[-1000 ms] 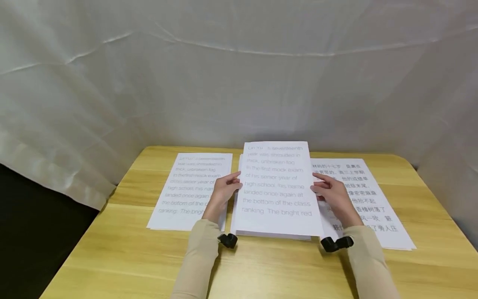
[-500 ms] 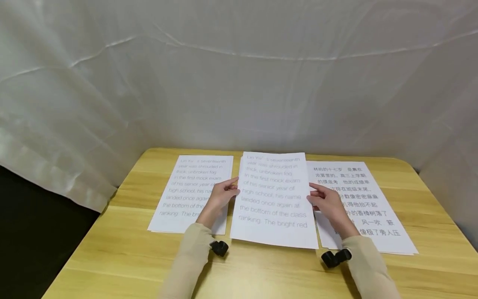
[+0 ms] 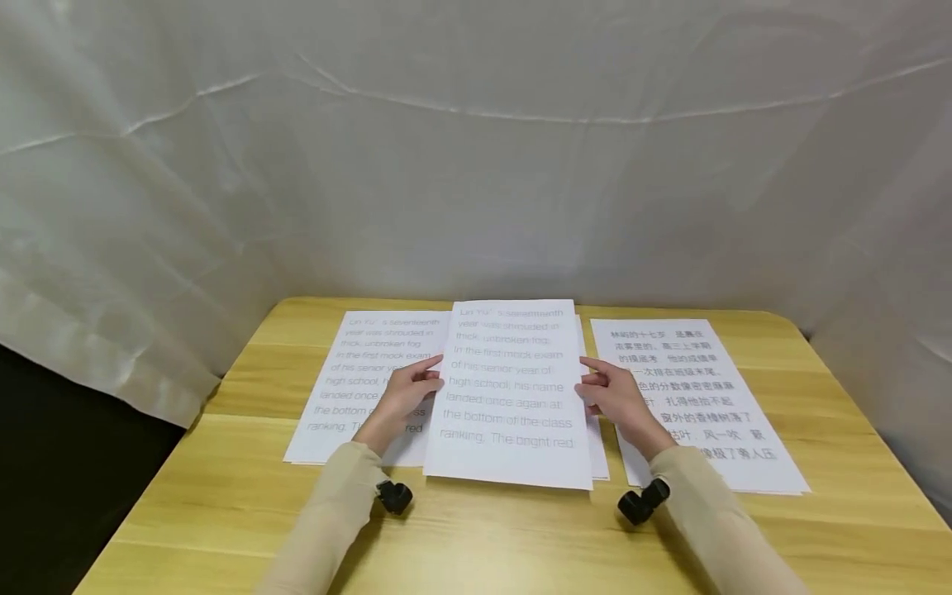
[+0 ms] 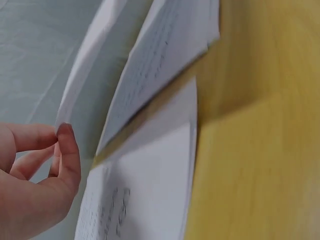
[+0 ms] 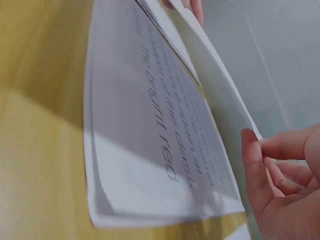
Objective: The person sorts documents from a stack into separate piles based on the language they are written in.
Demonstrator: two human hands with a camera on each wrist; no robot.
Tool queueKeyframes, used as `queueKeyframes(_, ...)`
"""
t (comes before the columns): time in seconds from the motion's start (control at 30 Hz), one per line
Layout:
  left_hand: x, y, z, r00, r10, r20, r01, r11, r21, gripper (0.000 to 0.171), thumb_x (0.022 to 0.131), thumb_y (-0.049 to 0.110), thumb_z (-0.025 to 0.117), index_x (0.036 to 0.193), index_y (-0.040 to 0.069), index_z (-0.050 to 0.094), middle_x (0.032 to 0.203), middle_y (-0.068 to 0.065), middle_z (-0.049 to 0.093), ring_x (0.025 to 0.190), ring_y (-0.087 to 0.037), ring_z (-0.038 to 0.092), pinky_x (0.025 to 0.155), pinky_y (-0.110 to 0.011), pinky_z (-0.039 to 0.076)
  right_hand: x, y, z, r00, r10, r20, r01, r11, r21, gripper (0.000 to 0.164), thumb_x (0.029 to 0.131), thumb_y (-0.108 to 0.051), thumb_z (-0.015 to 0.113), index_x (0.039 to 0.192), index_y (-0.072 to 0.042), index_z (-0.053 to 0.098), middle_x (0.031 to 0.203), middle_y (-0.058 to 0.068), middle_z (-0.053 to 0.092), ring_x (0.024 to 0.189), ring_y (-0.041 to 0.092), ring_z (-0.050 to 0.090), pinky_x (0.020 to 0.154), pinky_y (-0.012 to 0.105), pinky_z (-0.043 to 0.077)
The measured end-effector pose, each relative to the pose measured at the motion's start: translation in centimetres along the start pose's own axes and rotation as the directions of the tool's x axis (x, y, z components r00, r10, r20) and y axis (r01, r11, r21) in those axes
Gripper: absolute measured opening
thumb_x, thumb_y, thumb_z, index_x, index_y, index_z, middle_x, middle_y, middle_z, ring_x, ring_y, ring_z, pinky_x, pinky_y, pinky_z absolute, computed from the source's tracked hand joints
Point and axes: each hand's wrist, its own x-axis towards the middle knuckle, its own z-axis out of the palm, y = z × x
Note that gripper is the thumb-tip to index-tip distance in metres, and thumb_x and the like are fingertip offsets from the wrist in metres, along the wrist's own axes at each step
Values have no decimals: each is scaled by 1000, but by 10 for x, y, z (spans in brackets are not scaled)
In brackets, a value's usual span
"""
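Sheet [image 3: 510,397] shifted left | left hand [image 3: 405,395]; right hand [image 3: 616,400] pinch edges

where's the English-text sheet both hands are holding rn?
Head view, table centre: the white English-text sheet is lifted over the middle paper stack, pinched by left hand and right hand, overlapping the left stack.

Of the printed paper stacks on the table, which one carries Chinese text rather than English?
The right stack, lying flat beside the right hand. The left stack and the lifted sheet held between both hands show English print.
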Motion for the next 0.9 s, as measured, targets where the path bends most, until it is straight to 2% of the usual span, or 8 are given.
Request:
queueKeyframes(0.23, 2, -4, -27, 998, -56, -4, 56, 998, 0, 51, 91, -2, 59, 140, 9, 51, 105, -8, 53, 92, -16, 52, 86, -28, 48, 9, -8, 25, 998, 57, 19, -58, 998, 39, 55, 92, -3, 61, 144, -3, 43, 112, 17, 52, 83, 18, 58, 66, 28, 55)
queueKeyframes(0.37, 2, -5, -41, 995, -93, -20, 93, 996, 5, 50, 92, 0, 60, 141, 9, 51, 108, -8, 53, 94, -15, 51, 87, -25, 47, 13, -13, 38, 998, 59, 31, -60, 997, 52, 55, 91, -2, 62, 144, -4, 44, 110, 16, 52, 81, 18, 58, 67, 28, 55)
queueKeyframes(0.6, 6, -7, -65, 995, -102, -8, 102, 993, 51, 52, 94, 1, 58, 144, 7, 46, 110, -8, 52, 93, -15, 50, 82, -23, 46, 17, -24, 63, 999, 42, 28, -42, 999, 29, 55, 90, -2, 63, 142, -5, 46, 107, 15, 55, 75, 19, 59, 65, 28, 55)
queueKeyframes(0.9, 15, -4, -91, 992, -128, 9, 127, 988, 92, 53, 97, 6, 55, 148, 11, 40, 120, -10, 46, 102, -18, 47, 91, -27, 42, 27, -31, 87, 999, 38, 26, -40, 997, 67, 53, 89, -2, 65, 140, -6, 49, 105, 14, 57, 75, 19, 62, 64, 27, 56)
